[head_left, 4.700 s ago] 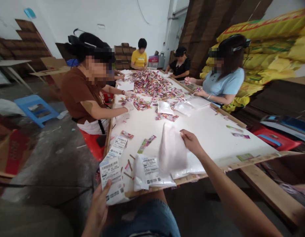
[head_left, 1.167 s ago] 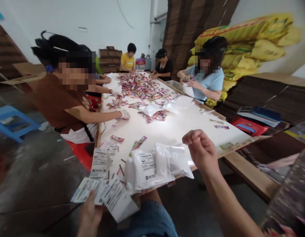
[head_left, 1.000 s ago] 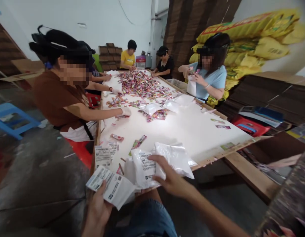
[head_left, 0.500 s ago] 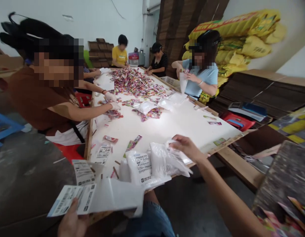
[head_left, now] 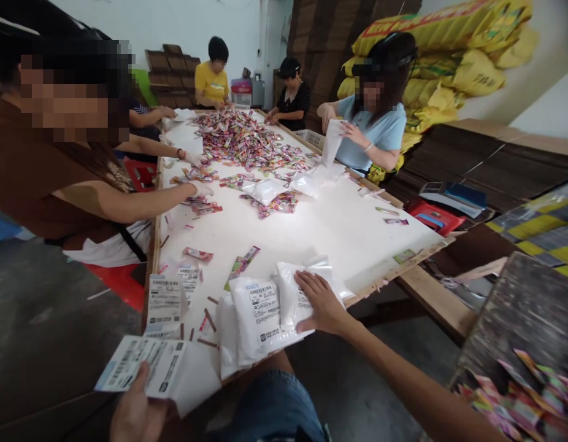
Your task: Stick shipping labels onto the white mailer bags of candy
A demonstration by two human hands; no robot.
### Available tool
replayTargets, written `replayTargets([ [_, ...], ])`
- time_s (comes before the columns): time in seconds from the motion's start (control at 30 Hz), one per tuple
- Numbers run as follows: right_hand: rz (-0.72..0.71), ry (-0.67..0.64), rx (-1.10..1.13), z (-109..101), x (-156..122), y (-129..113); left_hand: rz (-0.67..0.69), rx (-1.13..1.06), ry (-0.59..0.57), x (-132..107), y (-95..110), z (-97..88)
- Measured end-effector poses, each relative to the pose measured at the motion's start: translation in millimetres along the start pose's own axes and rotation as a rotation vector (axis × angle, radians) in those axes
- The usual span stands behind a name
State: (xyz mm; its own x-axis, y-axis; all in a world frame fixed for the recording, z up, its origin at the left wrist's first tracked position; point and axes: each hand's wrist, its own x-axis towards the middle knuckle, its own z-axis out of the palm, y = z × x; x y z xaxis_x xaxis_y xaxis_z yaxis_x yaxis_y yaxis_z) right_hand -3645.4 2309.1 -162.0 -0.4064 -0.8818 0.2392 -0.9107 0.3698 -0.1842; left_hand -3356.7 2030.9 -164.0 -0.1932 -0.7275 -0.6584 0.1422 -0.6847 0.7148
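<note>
My left hand [head_left: 135, 408] holds a sheet of barcode labels [head_left: 143, 366] low at the near left, off the table's corner. My right hand [head_left: 321, 301] lies flat, fingers spread, on a stack of white plastic bags [head_left: 299, 293] at the near edge of the white table [head_left: 339, 227]. Just left of it lies another white bag with a barcode sticker [head_left: 257, 312]. More label sheets [head_left: 165, 298] rest on the table's near left corner.
Several other people sit along both sides and the far end, sorting a big heap of coloured sachets [head_left: 245, 141]. Loose sachets [head_left: 241, 264] lie mid-table. Yellow sacks [head_left: 454, 67] are stacked at the right, a red stool [head_left: 433, 216] beside the table, sachets in a box [head_left: 518, 393] at the near right.
My right hand has come down from lifting the bags' edge and now presses flat on the stack. My left hand keeps hold of the label sheet, held slightly higher and closer.
</note>
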Motion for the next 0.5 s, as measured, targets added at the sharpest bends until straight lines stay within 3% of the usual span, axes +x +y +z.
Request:
replayTargets([
  [0.17, -0.028, -0.031, -0.028, 6, -1, 8, 0.024, 0.031, 0.001, -5, 0, 10.9],
  [0.3, -0.075, -0.067, 0.029, -2, -3, 11, 0.018, 0.031, -0.008, -8, 2, 5.2],
  [0.4, -0.047, -0.245, 0.057, -15, 7, 12, 0.019, 0.036, -0.014, -8, -1, -1.8],
  [0.5, 0.012, -0.431, 0.103, -26, 37, 13, 0.060, 0.046, -0.012, -11, -8, -2.4],
])
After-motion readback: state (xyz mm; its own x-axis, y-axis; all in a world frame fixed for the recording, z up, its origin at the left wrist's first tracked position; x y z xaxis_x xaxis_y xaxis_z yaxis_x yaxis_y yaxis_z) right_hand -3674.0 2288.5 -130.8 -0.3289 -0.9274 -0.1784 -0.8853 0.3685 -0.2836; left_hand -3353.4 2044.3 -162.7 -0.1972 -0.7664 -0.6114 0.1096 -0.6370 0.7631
